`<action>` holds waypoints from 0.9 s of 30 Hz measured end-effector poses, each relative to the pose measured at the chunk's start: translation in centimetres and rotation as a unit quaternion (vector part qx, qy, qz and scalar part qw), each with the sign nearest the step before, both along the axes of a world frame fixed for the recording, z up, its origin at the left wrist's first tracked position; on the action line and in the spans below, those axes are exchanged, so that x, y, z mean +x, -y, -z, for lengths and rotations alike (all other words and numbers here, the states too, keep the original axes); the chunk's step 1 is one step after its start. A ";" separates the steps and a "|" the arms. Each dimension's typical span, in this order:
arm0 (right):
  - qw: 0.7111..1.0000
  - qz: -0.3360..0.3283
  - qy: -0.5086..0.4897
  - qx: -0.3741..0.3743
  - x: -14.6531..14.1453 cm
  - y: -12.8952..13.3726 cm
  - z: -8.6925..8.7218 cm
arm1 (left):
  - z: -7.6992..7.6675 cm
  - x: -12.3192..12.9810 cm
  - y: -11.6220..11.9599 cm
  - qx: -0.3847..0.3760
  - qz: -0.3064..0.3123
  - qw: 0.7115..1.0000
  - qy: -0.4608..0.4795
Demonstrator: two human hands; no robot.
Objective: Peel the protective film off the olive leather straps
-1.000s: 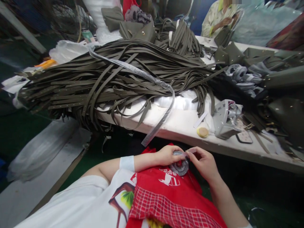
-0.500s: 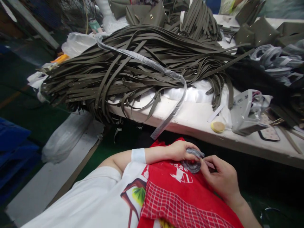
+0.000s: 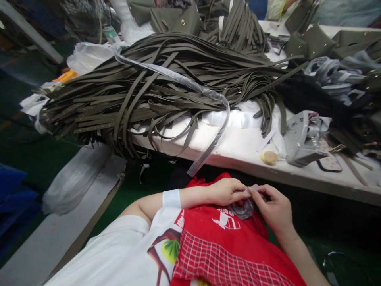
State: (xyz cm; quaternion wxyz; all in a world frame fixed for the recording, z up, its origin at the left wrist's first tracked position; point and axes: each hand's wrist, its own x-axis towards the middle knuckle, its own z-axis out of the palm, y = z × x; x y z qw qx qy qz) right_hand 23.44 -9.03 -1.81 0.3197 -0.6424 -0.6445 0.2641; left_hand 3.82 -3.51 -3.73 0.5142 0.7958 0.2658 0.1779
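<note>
Over the red apron, my left hand (image 3: 228, 192) is closed on a coiled strap in clear plastic (image 3: 244, 209), whose round lower part hangs below the fingers. My right hand (image 3: 272, 203) pinches a small pale strip (image 3: 255, 187) against the coil's upper edge, and its fingertips meet those of my left hand. Another plastic-wrapped strap (image 3: 205, 90) lies across a big heap of dark olive straps (image 3: 178, 75) on the white table, its end hanging over the front edge.
The white table (image 3: 235, 153) holds a tape dispenser (image 3: 303, 139), a yellow roll (image 3: 269, 157), a phone (image 3: 331, 162) and more wrapped coils (image 3: 336, 75). Olive bag pieces (image 3: 317, 41) lie behind. Blue pallets (image 3: 12, 190) stand at left.
My fingertips have come together at the top of the coil, and the left fingers now cover more of it. The pale strip has moved up between them. The view has shifted slightly.
</note>
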 end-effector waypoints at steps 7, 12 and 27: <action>0.908 0.030 -0.293 -0.298 0.3 -1.7 1.9 | -1.1 -0.2 0.4 0.045 0.008 0.999 0.023; 0.843 0.088 -0.434 -0.307 -1.5 -1.6 2.7 | -1.6 0.1 0.6 0.028 -0.001 0.999 0.040; 0.973 -0.009 -0.202 -0.113 -0.2 -0.9 0.4 | -2.4 1.9 0.4 -0.168 -0.141 0.975 -0.040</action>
